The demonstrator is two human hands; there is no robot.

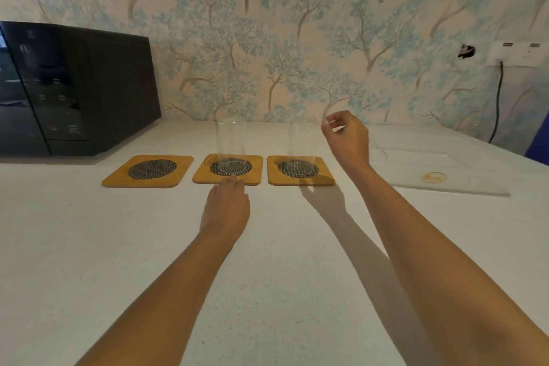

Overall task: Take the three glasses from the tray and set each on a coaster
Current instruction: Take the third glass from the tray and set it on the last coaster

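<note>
Three wooden coasters with dark mesh centres lie in a row on the white counter. The left coaster (148, 171) is bare. A tall clear glass (231, 144) stands upright on the middle coaster (228, 170), and another clear glass (301, 147) stands on the right coaster (300, 171). My left hand (226, 206) lies flat on the counter, its fingertips at the middle coaster's front edge. My right hand (346, 135) hovers just right of the right glass's rim, fingers loosely curled and holding nothing. The white tray (463, 184) lies at the right; I see no glass on it.
A black microwave (74, 89) stands at the back left against the wallpapered wall. A small yellow ring mark (433, 177) shows on the tray. A wall socket with a black cable (499, 98) is at the far right.
</note>
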